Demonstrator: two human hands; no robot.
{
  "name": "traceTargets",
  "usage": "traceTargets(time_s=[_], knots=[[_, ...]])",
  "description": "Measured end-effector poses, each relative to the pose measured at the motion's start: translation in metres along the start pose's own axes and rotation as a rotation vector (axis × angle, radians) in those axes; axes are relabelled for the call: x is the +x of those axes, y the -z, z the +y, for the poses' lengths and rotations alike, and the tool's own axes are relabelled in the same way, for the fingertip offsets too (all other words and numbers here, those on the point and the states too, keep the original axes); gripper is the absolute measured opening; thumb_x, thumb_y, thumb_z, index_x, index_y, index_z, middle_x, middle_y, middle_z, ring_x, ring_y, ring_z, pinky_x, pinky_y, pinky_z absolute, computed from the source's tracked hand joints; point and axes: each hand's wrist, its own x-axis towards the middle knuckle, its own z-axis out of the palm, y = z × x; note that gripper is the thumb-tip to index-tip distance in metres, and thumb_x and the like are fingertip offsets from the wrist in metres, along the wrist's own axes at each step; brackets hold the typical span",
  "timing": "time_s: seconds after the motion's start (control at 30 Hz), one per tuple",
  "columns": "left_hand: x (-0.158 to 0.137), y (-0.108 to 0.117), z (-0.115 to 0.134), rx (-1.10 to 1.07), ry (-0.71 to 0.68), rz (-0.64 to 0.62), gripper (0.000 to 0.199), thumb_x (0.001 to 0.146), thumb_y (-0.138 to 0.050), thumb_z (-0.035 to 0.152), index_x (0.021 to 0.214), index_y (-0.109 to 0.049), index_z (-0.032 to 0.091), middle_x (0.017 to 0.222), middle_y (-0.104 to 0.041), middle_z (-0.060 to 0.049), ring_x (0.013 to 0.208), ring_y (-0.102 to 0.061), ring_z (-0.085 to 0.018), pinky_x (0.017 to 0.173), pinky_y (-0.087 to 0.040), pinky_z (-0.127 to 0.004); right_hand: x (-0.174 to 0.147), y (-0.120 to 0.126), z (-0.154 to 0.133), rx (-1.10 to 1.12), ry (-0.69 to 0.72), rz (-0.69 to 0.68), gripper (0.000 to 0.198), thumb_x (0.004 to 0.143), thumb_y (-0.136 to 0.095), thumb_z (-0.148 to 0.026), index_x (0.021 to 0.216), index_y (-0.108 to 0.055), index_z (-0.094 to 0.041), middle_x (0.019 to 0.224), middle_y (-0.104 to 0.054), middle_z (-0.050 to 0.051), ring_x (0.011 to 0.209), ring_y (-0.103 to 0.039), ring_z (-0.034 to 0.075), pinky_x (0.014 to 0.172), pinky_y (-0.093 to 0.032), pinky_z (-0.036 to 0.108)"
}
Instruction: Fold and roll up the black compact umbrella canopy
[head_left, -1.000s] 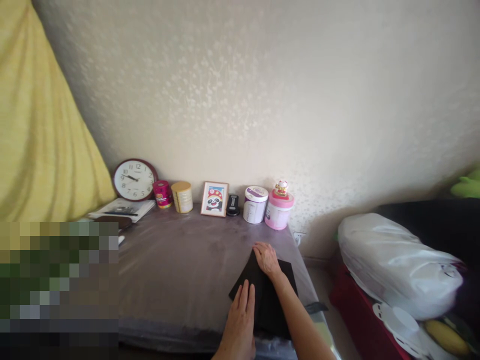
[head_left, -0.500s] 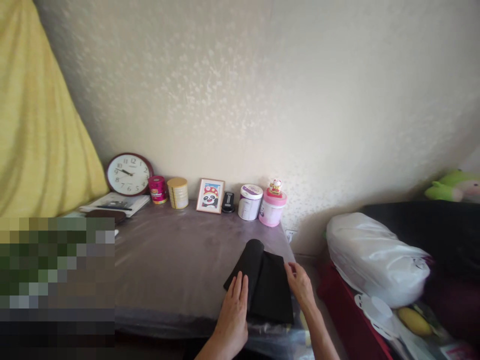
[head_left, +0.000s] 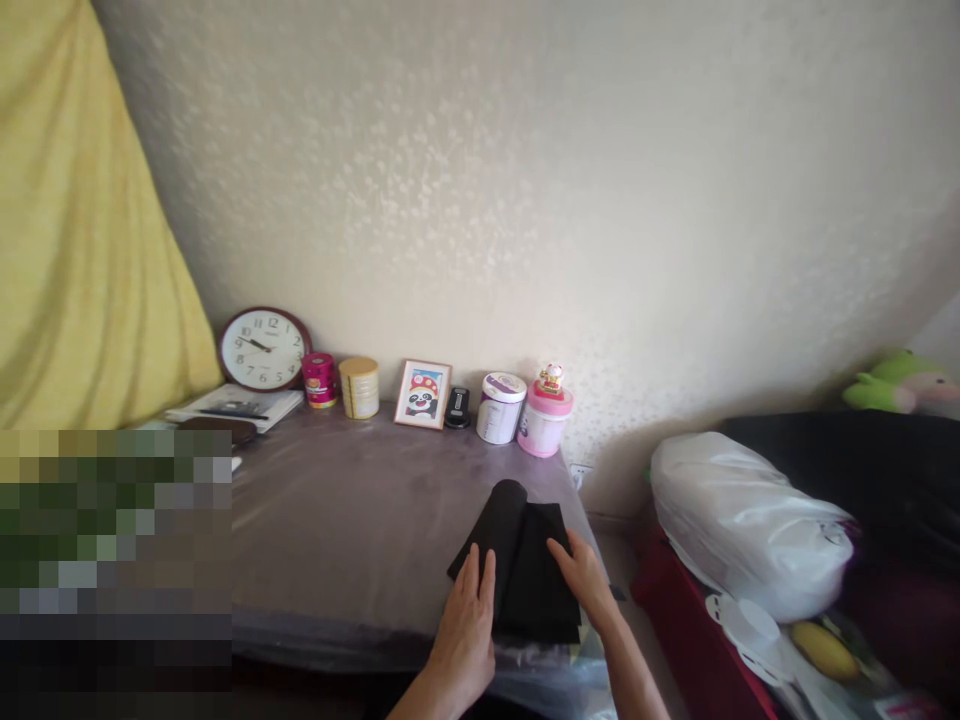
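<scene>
A folded piece of black fabric (head_left: 536, 585), possibly a bag or garment, lies near the table's right front corner. Its left part is folded over into a rounded, raised roll, and a flatter panel lies to the right. My left hand (head_left: 466, 620) rests on the left part with its fingers stretched out. Over the right edge of the panel lies my right hand (head_left: 585, 580), its thumb apart from the fingers and reaching inward on the cloth. Some of the right fingertips are hard to make out.
Along the wall stand a clock (head_left: 265, 349), a pink tin (head_left: 320, 382), a yellow-lidded can (head_left: 360, 390), a panda picture frame (head_left: 424, 396), a white tub (head_left: 500, 412) and a pink tub (head_left: 541, 425). Right of the table is a white plastic bag (head_left: 750, 530). The lower left is pixelated.
My right hand has moved left, from beside the black fabric's right edge onto its panel. My left hand stays almost in place. The view has shifted slightly.
</scene>
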Motion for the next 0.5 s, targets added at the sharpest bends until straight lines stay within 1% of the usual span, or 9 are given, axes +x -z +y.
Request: traceTargets(time_s=[0.1,0.2,0.27,0.37,0.5], knots=[[0.001,-0.003,-0.002,-0.005,-0.005,0.009,0.097,0.054,-0.042,-0.009,0.141,-0.004,0.013,0.150,0.005,-0.014,0.138,-0.004,-0.023,0.111,-0.019,-0.033,0.005,-0.006,-0.024,0.230,0.032,-0.093,0.034,0.072,-0.053,-0.046,0.085,-0.066,-0.017,0.074,-0.068,0.003,0.075,-0.063,0.023,0.065,-0.049,0.033],[0.004,-0.007,-0.005,-0.022,-0.025,0.039,0.097,0.054,-0.043,-0.006,0.141,-0.006,0.012,0.150,0.002,-0.015,0.138,-0.005,-0.025,0.111,-0.020,-0.037,0.011,-0.022,-0.047,0.337,0.048,-0.105,0.037,0.072,-0.054,-0.047,0.088,-0.066,-0.016,0.075,-0.068,0.003,0.071,-0.062,0.021,0.062,-0.049,0.031],[0.005,-0.010,-0.007,-0.023,-0.040,0.068,0.097,0.053,-0.044,-0.005,0.141,-0.007,0.010,0.150,-0.001,-0.016,0.138,-0.007,-0.025,0.111,-0.021,-0.039,0.015,-0.036,-0.056,0.324,0.059,-0.113,0.036,0.073,-0.053,-0.047,0.087,-0.066,-0.016,0.073,-0.067,0.003,0.070,-0.061,0.020,0.061,-0.049,0.030],[0.006,-0.013,-0.010,-0.001,-0.071,0.106,0.094,0.051,-0.045,-0.004,0.139,-0.012,0.005,0.149,-0.005,-0.019,0.137,-0.009,-0.026,0.111,-0.022,-0.039,0.020,-0.055,-0.060,0.245,0.074,-0.114,0.034,0.074,-0.052,-0.045,0.086,-0.065,-0.016,0.070,-0.066,0.003,0.068,-0.060,0.019,0.060,-0.049,0.029],[0.006,-0.013,-0.012,0.013,-0.088,0.125,0.081,0.052,-0.045,-0.002,0.132,-0.030,-0.001,0.147,-0.014,-0.021,0.137,-0.012,-0.025,0.112,-0.022,-0.037,0.026,-0.070,-0.056,0.139,0.083,-0.125,0.032,0.074,-0.053,-0.039,0.093,-0.063,-0.015,0.073,-0.067,0.003,0.069,-0.061,0.019,0.062,-0.049,0.029]])
